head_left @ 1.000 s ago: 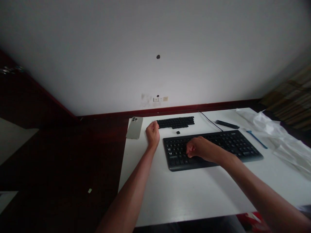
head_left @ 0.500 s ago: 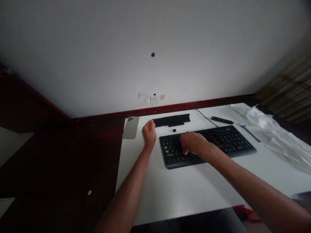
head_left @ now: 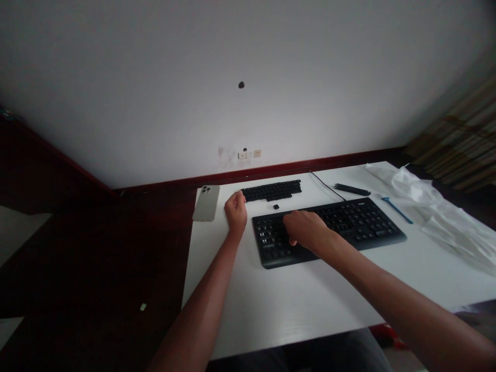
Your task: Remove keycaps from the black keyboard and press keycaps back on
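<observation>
A black keyboard (head_left: pixel 372 222) lies on the white table. Over its left half my right hand (head_left: pixel 306 227) is closed, fingers curled down onto the keys; whatever they grip is hidden beneath them. Several pale spots, where keycaps look to be off, show at the keyboard's left end. My left hand (head_left: pixel 235 213) rests on the table left of the keyboard, closed in a fist, and I cannot see what is inside. Close by its fingertips is a block of loose black keycaps (head_left: pixel 275 191) set out in rows. One single keycap (head_left: pixel 276 207) sits between that block and the keyboard.
A phone (head_left: pixel 207 203) lies face down at the table's left edge. Behind the keyboard are its cable (head_left: pixel 327 186) and a dark strip-like object (head_left: pixel 352 189). A blue tool (head_left: pixel 397 210) and crumpled white plastic sheeting (head_left: pixel 445 217) are on the right.
The view has shifted very slightly. Both hands stay closed in nearly the same places, the right one still over the keyboard's left half.
</observation>
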Demonstrator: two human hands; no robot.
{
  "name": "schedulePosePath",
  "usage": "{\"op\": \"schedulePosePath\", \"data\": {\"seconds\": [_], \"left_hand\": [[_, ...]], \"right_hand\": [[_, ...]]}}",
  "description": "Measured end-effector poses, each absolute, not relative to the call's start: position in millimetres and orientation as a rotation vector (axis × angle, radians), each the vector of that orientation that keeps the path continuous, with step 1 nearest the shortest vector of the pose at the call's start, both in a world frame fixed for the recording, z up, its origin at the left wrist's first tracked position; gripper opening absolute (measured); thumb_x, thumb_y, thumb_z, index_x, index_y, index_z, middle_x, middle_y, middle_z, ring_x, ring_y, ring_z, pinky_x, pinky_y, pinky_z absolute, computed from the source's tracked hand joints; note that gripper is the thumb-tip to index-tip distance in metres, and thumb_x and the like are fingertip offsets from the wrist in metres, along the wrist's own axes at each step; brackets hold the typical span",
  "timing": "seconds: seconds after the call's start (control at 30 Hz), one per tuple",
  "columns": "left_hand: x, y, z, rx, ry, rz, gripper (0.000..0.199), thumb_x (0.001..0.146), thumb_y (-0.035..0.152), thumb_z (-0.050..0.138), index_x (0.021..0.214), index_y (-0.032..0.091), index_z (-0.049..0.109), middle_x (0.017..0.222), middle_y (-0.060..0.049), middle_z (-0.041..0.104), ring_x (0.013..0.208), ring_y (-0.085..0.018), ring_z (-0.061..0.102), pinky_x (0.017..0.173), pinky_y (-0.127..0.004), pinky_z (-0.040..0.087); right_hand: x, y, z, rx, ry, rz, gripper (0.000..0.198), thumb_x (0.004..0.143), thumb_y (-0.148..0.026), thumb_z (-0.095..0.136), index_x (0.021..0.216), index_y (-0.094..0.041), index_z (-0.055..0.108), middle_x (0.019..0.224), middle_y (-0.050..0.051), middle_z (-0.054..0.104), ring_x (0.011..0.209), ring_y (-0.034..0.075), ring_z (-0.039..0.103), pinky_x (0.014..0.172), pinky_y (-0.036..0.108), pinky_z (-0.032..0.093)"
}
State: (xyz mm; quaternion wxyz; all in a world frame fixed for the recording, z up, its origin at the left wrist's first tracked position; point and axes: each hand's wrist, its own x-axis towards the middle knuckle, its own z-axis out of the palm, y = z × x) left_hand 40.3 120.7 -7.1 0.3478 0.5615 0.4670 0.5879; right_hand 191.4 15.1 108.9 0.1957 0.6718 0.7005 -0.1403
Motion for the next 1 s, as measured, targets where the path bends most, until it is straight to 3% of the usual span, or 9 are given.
{"op": "schedulePosePath", "data": {"seconds": [0.17, 0.37, 0.67, 1.0], "left_hand": [[41.1, 120.3, -6.3, 1.44, 1.214, 1.52, 0.041, 0.099, 0.037, 0.045, 0.061, 0.02, 0.044, 0.055, 0.003, 0.04, 0.057, -0.013, 0.04, 0.057, -0.026, 0.031], [40.8, 120.4, -7.1, 1.434, 1.226, 1.517, 0.041, 0.098, 0.036, 0.046, 0.06, 0.02, 0.044, 0.055, 0.003, 0.04, 0.056, -0.013, 0.04, 0.058, -0.026, 0.031], [40.7, 118.7, -5.6, 1.434, 1.231, 1.504, 0.042, 0.098, 0.038, 0.046, 0.061, 0.02, 0.045, 0.054, 0.003, 0.038, 0.055, -0.012, 0.039, 0.057, -0.026, 0.03], [40.9, 118.9, -3.8, 1.436, 1.215, 1.507, 0.042, 0.098, 0.038, 0.046, 0.06, 0.02, 0.043, 0.054, 0.003, 0.039, 0.055, -0.012, 0.039, 0.057, -0.026, 0.03]], "right_hand": [[193.3, 12.9, 111.2, 1.883, 1.969, -0.416, 0.012, 0.077, -0.014, 0.079, 0.089, -0.012, 0.078, 0.102, 0.018, 0.076, 0.098, 0.033, 0.074, 0.081, 0.038, 0.057], [194.8, 13.9, 108.5, 1.89, 1.965, -0.427, 0.016, 0.075, -0.013, 0.08, 0.091, -0.012, 0.078, 0.1, 0.017, 0.077, 0.098, 0.035, 0.074, 0.08, 0.039, 0.057], [193.0, 8.4, 103.9, 1.876, 1.981, -0.383, 0.011, 0.083, -0.013, 0.072, 0.092, -0.01, 0.077, 0.1, 0.021, 0.076, 0.1, 0.036, 0.073, 0.08, 0.04, 0.057], [194.4, 11.2, 102.8, 1.868, 2.012, -0.39, 0.013, 0.081, -0.012, 0.072, 0.093, -0.012, 0.076, 0.093, 0.017, 0.076, 0.094, 0.032, 0.074, 0.076, 0.036, 0.055]]}}
